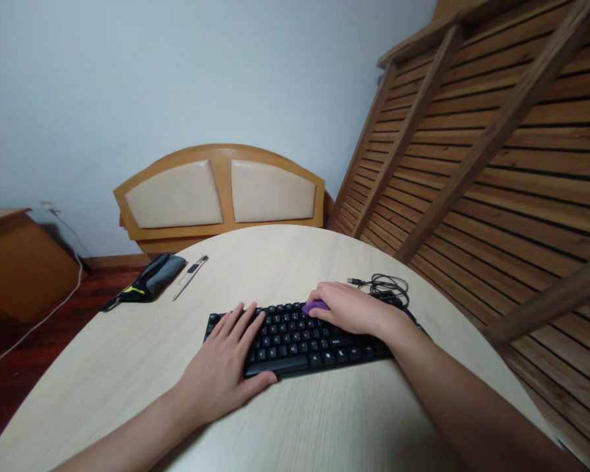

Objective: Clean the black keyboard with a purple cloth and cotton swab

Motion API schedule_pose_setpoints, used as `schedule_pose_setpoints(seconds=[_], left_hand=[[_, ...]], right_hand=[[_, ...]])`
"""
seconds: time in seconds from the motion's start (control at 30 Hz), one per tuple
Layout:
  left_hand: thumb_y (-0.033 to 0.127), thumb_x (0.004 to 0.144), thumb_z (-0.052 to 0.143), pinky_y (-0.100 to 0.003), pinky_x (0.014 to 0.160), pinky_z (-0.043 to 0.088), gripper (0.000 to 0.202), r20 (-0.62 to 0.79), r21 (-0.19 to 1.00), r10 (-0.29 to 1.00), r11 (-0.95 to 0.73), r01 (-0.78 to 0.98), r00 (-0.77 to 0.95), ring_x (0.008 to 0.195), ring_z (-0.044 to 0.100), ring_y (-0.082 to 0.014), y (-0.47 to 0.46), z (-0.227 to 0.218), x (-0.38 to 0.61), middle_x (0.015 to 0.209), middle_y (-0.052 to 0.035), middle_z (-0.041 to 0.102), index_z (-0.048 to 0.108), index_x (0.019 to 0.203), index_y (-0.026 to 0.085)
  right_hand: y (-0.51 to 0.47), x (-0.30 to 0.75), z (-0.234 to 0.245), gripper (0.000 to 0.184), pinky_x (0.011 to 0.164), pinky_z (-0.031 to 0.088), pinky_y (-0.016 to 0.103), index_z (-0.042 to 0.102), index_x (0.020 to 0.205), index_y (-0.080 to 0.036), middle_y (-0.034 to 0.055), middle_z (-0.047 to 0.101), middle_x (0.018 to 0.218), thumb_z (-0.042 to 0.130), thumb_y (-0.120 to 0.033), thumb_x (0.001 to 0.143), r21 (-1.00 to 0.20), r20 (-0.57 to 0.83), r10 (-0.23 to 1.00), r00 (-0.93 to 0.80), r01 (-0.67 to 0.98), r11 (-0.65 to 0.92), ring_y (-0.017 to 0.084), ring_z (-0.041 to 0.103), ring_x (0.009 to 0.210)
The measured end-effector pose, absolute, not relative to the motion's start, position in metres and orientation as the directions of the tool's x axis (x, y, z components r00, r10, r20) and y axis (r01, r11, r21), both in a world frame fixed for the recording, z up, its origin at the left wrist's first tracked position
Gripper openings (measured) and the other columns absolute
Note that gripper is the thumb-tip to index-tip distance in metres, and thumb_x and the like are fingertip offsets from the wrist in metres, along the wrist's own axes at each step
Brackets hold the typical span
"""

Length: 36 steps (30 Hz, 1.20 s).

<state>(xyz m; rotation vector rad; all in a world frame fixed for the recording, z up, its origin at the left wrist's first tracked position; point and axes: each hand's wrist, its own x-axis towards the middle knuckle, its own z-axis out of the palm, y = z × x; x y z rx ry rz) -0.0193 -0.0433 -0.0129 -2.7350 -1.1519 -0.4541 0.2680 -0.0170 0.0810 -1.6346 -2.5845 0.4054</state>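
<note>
A black keyboard (290,337) lies on the round pale wooden table (334,419) in front of me. My left hand (229,357) rests over the keyboard's left end, its fingers stretched out and spread, with the thumb along the front edge. My right hand (347,308) is closed on a small purple lump (315,306) and presses it against the upper keys right of the middle. Most of the lump is hidden under my fingers, so its kind is unclear. Beyond my right wrist, the coiled black USB cable (388,284) lies by the keyboard's far right corner.
Toward the table's left edge lie a black pouch-like item (162,278) with a yellow mark and a slim white-and-black tool (191,276). A padded headboard (226,154) stands behind the table. Slatted wooden panels (472,144) lean along the right side.
</note>
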Motion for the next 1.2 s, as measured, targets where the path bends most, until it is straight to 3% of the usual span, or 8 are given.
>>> schedule_pose_setpoints(seconds=[0.2,0.43,0.67,0.93,1.2], left_hand=[[0.075,0.09,0.051,-0.06,0.115,0.038,0.093,0.327,-0.011,0.676,-0.696,0.718,0.66,0.148,0.03,-0.0415,-0.043,-0.013,-0.019,0.163,-0.0154,0.032,0.028,0.159,0.016],[0.074,0.09,0.051,-0.061,0.114,0.039,0.093,0.327,-0.027,0.674,-0.694,0.719,0.663,0.148,0.031,-0.0417,-0.043,-0.013,-0.019,0.163,-0.0164,0.032,0.028,0.159,0.016],[0.073,0.09,0.053,-0.061,0.114,0.039,0.092,0.337,0.003,0.673,-0.7,0.714,0.658,0.147,0.032,-0.0419,-0.043,-0.014,-0.02,0.163,-0.0149,0.033,0.027,0.159,0.019],[0.073,0.09,0.053,-0.062,0.113,0.04,0.092,0.321,-0.014,0.676,-0.697,0.717,0.663,0.148,0.031,-0.0416,-0.043,-0.013,-0.02,0.163,-0.0159,0.032,0.028,0.159,0.017],[0.072,0.09,0.054,-0.062,0.113,0.039,0.092,0.337,-0.004,0.669,-0.703,0.712,0.662,0.148,0.031,-0.0421,-0.043,-0.015,-0.021,0.163,-0.0153,0.032,0.028,0.159,0.018]], right_hand=[[-0.013,0.285,0.087,0.026,0.087,0.05,0.03,0.078,0.107,-0.021,0.0093,0.077,0.108,0.062,-0.035,0.093,-0.216,-0.187,0.911,-0.366,0.921,0.326,0.025,0.07,0.101],[-0.01,0.308,0.091,0.023,0.077,0.05,0.031,0.08,0.103,-0.021,0.0099,0.079,0.099,0.065,-0.03,0.088,-0.141,-0.263,0.932,-0.252,0.965,0.221,0.026,0.072,0.092],[-0.007,0.332,0.095,0.024,0.075,0.05,0.032,0.08,0.101,-0.02,0.0112,0.078,0.098,0.065,-0.031,0.085,-0.094,-0.279,0.945,-0.168,0.985,0.148,0.027,0.072,0.089],[-0.006,0.333,0.097,0.027,0.083,0.051,0.027,0.079,0.108,-0.024,0.0061,0.078,0.106,0.064,-0.029,0.086,-0.223,-0.31,0.919,-0.244,0.958,0.179,0.023,0.071,0.096],[-0.001,0.341,0.093,0.025,0.075,0.05,0.027,0.081,0.102,-0.021,0.0059,0.079,0.097,0.067,-0.028,0.083,-0.189,-0.371,0.916,-0.155,0.978,0.089,0.022,0.071,0.087]])
